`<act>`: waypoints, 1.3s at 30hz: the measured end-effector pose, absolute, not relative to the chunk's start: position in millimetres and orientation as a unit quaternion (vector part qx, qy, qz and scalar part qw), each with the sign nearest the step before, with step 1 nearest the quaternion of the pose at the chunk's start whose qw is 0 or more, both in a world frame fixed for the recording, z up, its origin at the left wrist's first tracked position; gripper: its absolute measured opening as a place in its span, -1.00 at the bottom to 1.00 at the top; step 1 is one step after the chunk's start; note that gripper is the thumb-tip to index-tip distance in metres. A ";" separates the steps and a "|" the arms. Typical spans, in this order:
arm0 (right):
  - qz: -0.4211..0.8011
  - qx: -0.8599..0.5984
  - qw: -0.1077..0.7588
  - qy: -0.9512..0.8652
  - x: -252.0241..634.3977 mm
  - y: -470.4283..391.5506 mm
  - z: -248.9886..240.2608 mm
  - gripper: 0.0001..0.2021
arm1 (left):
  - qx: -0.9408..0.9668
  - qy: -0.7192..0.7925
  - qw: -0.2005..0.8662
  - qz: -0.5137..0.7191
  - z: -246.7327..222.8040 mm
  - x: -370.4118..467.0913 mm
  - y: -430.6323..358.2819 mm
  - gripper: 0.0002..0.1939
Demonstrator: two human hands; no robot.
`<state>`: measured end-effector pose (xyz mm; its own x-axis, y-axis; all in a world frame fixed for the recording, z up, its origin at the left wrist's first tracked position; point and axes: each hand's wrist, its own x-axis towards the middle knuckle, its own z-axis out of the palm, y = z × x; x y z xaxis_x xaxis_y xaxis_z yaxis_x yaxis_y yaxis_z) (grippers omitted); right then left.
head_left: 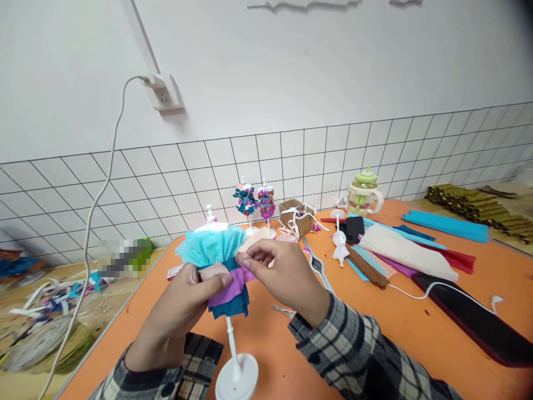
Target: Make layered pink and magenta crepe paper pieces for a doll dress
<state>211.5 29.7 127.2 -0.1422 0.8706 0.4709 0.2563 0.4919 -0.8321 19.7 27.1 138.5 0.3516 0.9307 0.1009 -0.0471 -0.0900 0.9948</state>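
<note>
Hands meet over the near edge of the orange table (416, 328). My left hand (179, 316) is clamped around a small doll figure (220, 266) wrapped in turquoise, purple and teal tissue paper, its white stand (236, 378) tilted toward me. My right hand (283, 275) pinches what looks like a purple strip at the figure's waist, fingertips together. Two finished figures (255, 203) stand near the tiled wall.

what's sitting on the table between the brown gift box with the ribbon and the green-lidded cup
In the head view, a white plastic stand stands between the brown box and the cup, with a red strip beside its base.
</note>
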 end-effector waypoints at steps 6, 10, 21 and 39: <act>0.277 -0.397 0.545 -0.684 208.0 24.3 126.0 -0.94 | 0.611 0.423 0.510 0.432 134.1 21.0 27.5 -0.76; 0.215 -0.406 0.536 -0.709 207.3 20.0 126.7 -0.92 | 0.618 0.441 0.497 0.419 137.7 25.0 23.8 -0.82; 0.130 -0.421 0.521 -0.731 202.3 13.1 125.2 -0.92 | 0.634 0.466 0.442 0.431 138.9 32.8 18.1 -0.72; 0.152 -0.431 0.490 -0.742 205.5 10.7 130.3 -0.81 | 0.644 0.472 0.396 0.454 139.9 39.0 19.8 -0.77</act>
<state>205.5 10.7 130.3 -0.1475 0.7887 0.5968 0.4908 0.5822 -0.6482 39.0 19.8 139.9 0.1423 0.9669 0.2116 0.2478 -0.2417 0.9382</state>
